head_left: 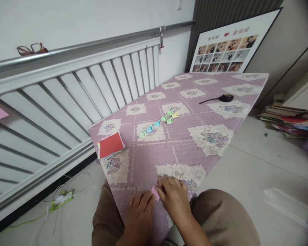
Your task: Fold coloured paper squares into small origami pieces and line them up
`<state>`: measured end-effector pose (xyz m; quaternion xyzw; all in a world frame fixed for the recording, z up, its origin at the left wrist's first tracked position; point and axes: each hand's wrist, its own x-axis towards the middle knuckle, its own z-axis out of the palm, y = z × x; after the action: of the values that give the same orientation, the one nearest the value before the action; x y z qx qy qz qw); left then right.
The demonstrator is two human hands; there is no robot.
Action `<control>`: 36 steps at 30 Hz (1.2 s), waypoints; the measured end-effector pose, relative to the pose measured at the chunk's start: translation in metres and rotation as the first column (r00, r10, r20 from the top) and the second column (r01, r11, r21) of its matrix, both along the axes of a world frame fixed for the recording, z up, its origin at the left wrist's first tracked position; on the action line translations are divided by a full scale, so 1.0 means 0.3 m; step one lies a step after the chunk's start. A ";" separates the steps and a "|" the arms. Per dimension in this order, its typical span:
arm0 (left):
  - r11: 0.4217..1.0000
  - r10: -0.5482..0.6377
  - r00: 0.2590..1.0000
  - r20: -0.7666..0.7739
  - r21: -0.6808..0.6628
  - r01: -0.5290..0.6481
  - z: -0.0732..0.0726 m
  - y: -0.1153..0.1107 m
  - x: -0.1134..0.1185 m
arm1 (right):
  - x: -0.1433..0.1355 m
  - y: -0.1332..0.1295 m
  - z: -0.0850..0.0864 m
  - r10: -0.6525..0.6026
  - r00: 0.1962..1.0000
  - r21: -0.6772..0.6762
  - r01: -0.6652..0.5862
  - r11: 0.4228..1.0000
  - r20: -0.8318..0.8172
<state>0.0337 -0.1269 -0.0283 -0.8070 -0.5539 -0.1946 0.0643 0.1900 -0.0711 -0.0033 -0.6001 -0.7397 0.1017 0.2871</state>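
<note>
A small folded piece of pink paper (155,193) lies on the table near its front edge, between my two hands. My left hand (140,210) rests on the cloth, fingers close together, with its fingertips at the paper's left edge. From the other side my right hand (175,196) presses on the paper, its fingers bent and its thumb at the right edge. The fingertips partly cover the paper. Farther up the table runs a line of small folded paper pieces, with several green pieces (169,120), a blue piece (149,128) and a yellow piece (175,114).
A stack of coloured paper with a red sheet (111,145) on top sits at the table's left. A black object with a long thin tail (226,98) lies toward the far right. White radiator (74,92) borders the left side; a power strip (63,200) is on the floor.
</note>
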 end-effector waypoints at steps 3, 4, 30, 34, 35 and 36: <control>0.999 0.012 1.000 0.007 -0.037 -0.012 -0.002 0.002 0.002 | 0.009 -0.016 -0.002 -0.010 1.000 0.021 0.010 1.000 -0.001; 0.998 0.014 1.000 0.002 -0.056 -0.013 0.000 0.004 0.003 | 0.010 -0.018 -0.001 -0.015 1.000 0.022 0.015 1.000 0.001; 0.966 0.025 0.946 0.324 -0.250 0.060 0.095 0.078 0.009 | 0.061 -0.025 0.035 0.290 0.952 -0.039 -0.295 0.955 -0.101; 0.972 0.023 0.948 0.318 -0.230 0.054 0.089 0.080 0.009 | 0.056 -0.024 0.029 0.273 0.954 -0.052 -0.280 0.958 -0.124; 0.973 0.025 0.949 0.313 -0.226 0.049 0.086 0.082 0.009 | 0.054 -0.024 0.029 0.268 0.955 -0.054 -0.277 0.959 -0.130; 0.974 0.028 0.951 0.308 -0.223 0.044 0.083 0.085 0.009 | 0.053 -0.024 0.029 0.264 0.955 -0.055 -0.273 0.960 -0.133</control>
<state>0.0364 -0.1013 -0.0033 -0.7707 -0.5724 -0.2544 -0.1167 0.2058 -0.0783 0.0054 -0.4964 -0.7909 0.2040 0.2942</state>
